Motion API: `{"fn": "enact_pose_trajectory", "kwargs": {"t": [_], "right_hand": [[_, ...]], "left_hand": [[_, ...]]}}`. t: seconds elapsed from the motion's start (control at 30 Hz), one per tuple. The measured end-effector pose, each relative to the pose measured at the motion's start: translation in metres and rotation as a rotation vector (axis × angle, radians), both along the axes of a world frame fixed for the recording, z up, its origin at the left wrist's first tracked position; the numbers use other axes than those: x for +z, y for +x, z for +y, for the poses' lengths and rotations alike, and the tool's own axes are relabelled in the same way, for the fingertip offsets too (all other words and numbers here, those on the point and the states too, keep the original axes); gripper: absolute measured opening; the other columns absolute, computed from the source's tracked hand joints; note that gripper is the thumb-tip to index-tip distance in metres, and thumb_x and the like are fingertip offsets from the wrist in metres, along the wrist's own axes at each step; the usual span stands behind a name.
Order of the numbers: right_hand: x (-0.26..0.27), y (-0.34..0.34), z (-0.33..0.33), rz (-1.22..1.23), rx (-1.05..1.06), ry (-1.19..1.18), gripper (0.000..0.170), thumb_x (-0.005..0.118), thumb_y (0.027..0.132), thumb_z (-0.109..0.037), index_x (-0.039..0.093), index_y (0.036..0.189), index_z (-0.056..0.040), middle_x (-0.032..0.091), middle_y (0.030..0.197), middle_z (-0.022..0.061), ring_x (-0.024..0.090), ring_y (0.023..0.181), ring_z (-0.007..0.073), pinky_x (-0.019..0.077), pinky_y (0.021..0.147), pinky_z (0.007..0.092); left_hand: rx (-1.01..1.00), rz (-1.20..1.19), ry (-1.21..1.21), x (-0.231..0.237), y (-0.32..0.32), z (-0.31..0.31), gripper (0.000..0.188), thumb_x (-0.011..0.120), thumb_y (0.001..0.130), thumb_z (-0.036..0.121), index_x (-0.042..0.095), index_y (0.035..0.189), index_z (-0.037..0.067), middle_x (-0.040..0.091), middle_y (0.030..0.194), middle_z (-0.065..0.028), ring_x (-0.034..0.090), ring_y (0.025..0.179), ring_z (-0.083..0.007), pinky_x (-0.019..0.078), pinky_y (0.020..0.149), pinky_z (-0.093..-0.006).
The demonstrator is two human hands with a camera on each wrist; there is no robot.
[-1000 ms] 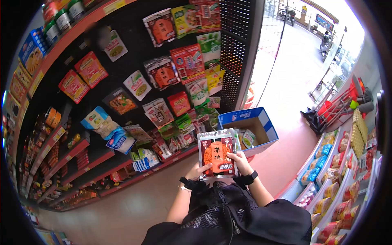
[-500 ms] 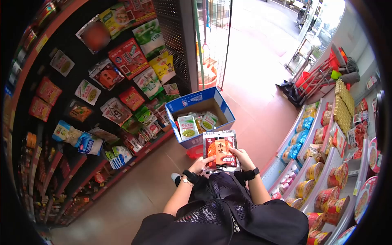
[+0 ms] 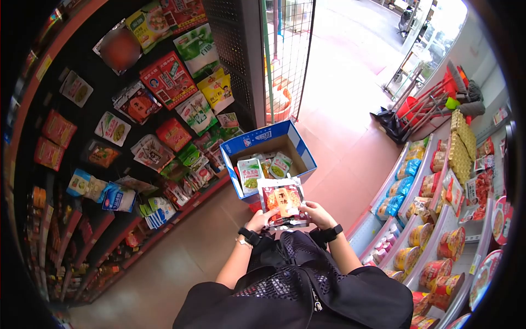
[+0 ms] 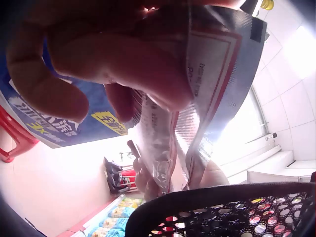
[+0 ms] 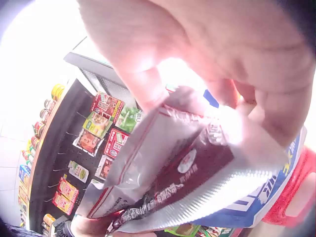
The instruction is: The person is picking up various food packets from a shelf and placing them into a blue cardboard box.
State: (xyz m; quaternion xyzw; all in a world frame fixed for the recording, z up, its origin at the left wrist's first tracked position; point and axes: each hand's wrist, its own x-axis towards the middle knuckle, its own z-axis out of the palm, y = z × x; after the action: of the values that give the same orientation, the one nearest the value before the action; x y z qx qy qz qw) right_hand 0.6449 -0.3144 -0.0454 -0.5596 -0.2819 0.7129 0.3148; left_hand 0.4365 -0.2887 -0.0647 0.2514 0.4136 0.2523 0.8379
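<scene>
Head cam: both forearms reach forward from the body, dark bands on the wrists, and the hands sit level with each other in front of the waist. The left hand [image 3: 257, 220] has one side of a red seasoning pouch [image 3: 282, 201], the right hand [image 3: 321, 214] has the other, thumbs on the printed face. So each grip is closed down to about the pouch's thickness. The pouch is face up between the body and a blue carton [image 3: 245, 140], overlapping the carton's near side from up here. The carton's top is open, with green-and-white packets [image 3: 251, 174] and some smaller stuff inside that I can't make out.

Left wrist cam: fingers bent against the silvery back of the pouch, a couple of them curled in front of the carton's printed side. The pouch looks creased or doubled; can't tell if there's a second one behind.

Right wrist cam: palm arches over the pouch, fingers bent onto its edge. The carton shows just past it, bottom right, beside something red [image 5: 291, 192].
</scene>
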Motion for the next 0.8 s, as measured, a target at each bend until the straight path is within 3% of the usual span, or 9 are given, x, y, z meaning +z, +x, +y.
{"fn": "enact_pose_trajectory", "kwargs": {"t": [0.03, 0.17, 0.33, 0.43, 0.53, 0.67, 0.73, 0.8], "right_hand": [[0.006, -0.012, 0.007, -0.027, 0.018, 0.001, 0.027, 0.047, 0.08, -0.015, 0.047, 0.101, 0.0013, 0.055, 0.083, 0.0023, 0.054, 0.067, 0.0075, 0.0458, 0.057, 0.0221], [0.031, -0.067, 0.044, -0.068, 0.068, -0.036, 0.026, 0.047, 0.081, -0.017, 0.049, 0.099, 0.0017, 0.055, 0.081, 0.0024, 0.052, 0.066, 0.0067, 0.0432, 0.054, 0.0204], [0.007, -0.11, 0.068, -0.157, 0.141, -0.015, 0.025, 0.047, 0.081, -0.016, 0.05, 0.096, 0.003, 0.056, 0.079, 0.0037, 0.053, 0.065, 0.0073, 0.044, 0.056, 0.0206], [-0.006, -0.111, 0.063, -0.04, 0.013, 0.005, 0.023, 0.049, 0.08, -0.011, 0.049, 0.097, 0.0036, 0.055, 0.08, 0.004, 0.053, 0.063, 0.008, 0.0433, 0.055, 0.0199], [0.0, -0.109, 0.069, -0.059, 0.051, 0.048, 0.021, 0.05, 0.079, -0.011, 0.049, 0.095, 0.0034, 0.055, 0.079, 0.0041, 0.052, 0.062, 0.0078, 0.0429, 0.054, 0.0192], [0.013, -0.101, 0.096, -0.189, 0.078, 0.049, 0.015, 0.053, 0.077, -0.009, 0.049, 0.088, 0.0013, 0.054, 0.075, 0.0049, 0.052, 0.061, 0.0081, 0.0426, 0.051, 0.0191], [-0.011, -0.09, 0.115, -0.166, 0.038, 0.063, 0.017, 0.054, 0.075, -0.008, 0.048, 0.088, 0.0017, 0.054, 0.074, 0.0054, 0.051, 0.058, 0.0084, 0.0407, 0.047, 0.0187], [-0.028, -0.067, 0.138, -0.033, -0.031, -0.043, 0.019, 0.054, 0.074, -0.008, 0.048, 0.088, 0.0027, 0.053, 0.073, 0.0057, 0.048, 0.053, 0.0082, 0.0375, 0.044, 0.0187]], "left_hand": [[-0.018, 0.023, 0.002, 0.0, -0.012, 0.007, 0.031, 0.054, 0.078, 0.019, 0.051, 0.098, -0.004, 0.057, 0.092, -0.0103, 0.057, 0.078, -0.016, 0.0455, 0.07, -0.0258], [0.008, 0.071, 0.046, 0.004, -0.059, 0.039, 0.032, 0.056, 0.077, 0.021, 0.052, 0.098, -0.003, 0.058, 0.088, -0.009, 0.057, 0.07, -0.0133, 0.0458, 0.06, -0.024], [-0.042, 0.102, 0.065, 0.009, -0.111, 0.068, 0.029, 0.053, 0.078, 0.02, 0.053, 0.095, -0.004, 0.059, 0.085, -0.0087, 0.057, 0.071, -0.0128, 0.0454, 0.065, -0.0238], [-0.133, 0.174, 0.1, 0.015, -0.113, 0.066, 0.03, 0.053, 0.076, 0.02, 0.053, 0.093, -0.004, 0.059, 0.084, -0.0083, 0.057, 0.069, -0.0123, 0.0445, 0.063, -0.0239], [-0.067, 0.158, 0.176, 0.02, -0.11, 0.061, 0.028, 0.052, 0.076, 0.019, 0.053, 0.094, -0.003, 0.059, 0.084, -0.0083, 0.056, 0.073, -0.0126, 0.0439, 0.066, -0.0246], [0.03, 0.106, 0.284, 0.014, -0.104, 0.068, 0.034, 0.052, 0.076, 0.016, 0.047, 0.104, -0.002, 0.055, 0.098, -0.0093, 0.054, 0.083, -0.0142, 0.0429, 0.072, -0.0265], [0.04, 0.126, 0.294, 0.011, -0.095, 0.078, 0.035, 0.05, 0.076, 0.016, 0.045, 0.105, -0.002, 0.054, 0.098, -0.0083, 0.053, 0.084, -0.0131, 0.0435, 0.07, -0.0256], [0.019, 0.332, 0.206, 0.004, -0.079, 0.094, 0.032, 0.049, 0.077, 0.017, 0.045, 0.104, 0.0, 0.054, 0.094, -0.0054, 0.052, 0.081, -0.0116, 0.0438, 0.067, -0.0248]]}}
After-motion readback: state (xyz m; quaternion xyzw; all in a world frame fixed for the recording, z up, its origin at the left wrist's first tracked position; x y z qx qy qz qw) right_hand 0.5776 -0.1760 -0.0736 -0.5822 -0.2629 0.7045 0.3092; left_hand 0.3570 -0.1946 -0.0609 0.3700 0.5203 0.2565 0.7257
